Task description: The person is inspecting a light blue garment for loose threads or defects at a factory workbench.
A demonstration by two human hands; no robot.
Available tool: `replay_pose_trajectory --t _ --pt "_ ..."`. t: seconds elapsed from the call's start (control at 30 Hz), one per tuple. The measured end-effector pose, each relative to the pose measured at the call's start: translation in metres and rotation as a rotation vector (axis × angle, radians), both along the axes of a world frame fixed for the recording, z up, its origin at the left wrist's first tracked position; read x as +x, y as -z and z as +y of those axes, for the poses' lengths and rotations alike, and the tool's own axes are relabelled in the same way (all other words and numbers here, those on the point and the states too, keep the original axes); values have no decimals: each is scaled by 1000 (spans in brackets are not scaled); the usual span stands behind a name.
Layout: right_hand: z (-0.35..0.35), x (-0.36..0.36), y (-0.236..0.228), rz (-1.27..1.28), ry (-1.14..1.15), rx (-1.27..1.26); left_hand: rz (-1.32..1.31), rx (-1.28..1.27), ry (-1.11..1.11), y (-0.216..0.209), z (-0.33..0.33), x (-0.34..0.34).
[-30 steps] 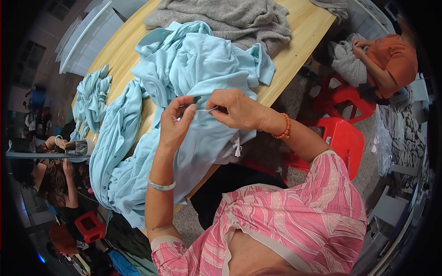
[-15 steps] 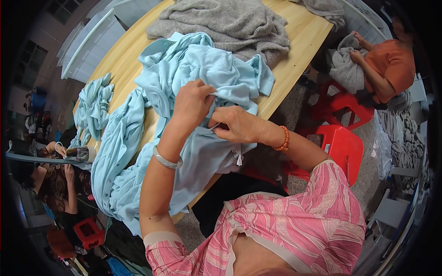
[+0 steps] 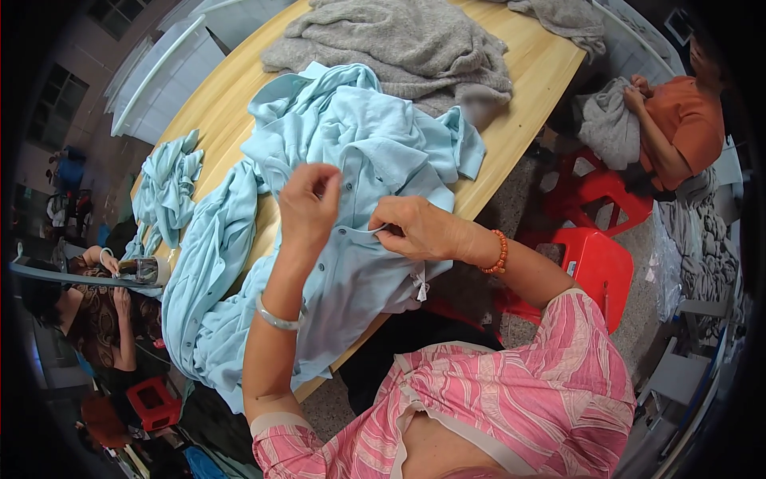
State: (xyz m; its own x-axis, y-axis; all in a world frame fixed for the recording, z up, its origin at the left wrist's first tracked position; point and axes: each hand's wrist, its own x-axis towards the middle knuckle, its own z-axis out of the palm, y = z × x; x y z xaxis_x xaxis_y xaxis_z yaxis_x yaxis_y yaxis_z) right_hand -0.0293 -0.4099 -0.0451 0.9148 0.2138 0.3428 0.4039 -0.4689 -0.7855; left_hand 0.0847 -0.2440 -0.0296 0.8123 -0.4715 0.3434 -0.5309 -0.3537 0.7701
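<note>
A light blue buttoned knit garment [image 3: 375, 120] lies rumpled in front of me, its lower part reaching over the table's near edge. My right hand [image 3: 415, 227] pinches its front edge between thumb and forefinger, close to a dark button [image 3: 342, 231]. My left hand [image 3: 309, 206] is raised just above the cloth, fingers curled into a pinch. Whatever its fingertips may hold is too small to see. A small white tag [image 3: 421, 287] hangs at the garment's lower right. More light blue knitwear [image 3: 211, 231] with buttons along its edge is heaped on the left.
Grey knitwear [image 3: 391, 40] is piled at the far side of the wooden table [image 3: 531, 100]. Red plastic stools [image 3: 598, 267] stand at the right, where a person in orange [image 3: 686, 120] handles grey cloth. Another person [image 3: 100, 319] works at the left. White bins [image 3: 167, 76] border the far left.
My left hand has let go of the cloth and lifted off toward the left, uncovering buttons along the front edge. My right hand keeps its pinch there, slightly shifted.
</note>
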Motion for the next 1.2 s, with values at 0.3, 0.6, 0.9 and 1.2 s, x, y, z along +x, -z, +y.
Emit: replay_pose_trajectory --t 0.3,0.6,0.9,1.2 --pt "3 3 1 -2 58 8 -147 163 34 25 -8 -1" --pt "7 7 0 -135 178 -121 647 -46 223 7 -3 -6" --pt "16 7 -2 -288 283 -25 1063 -242 200 6 8 -11" --pt "13 8 10 -159 283 -132 1054 -294 249 6 15 -19"
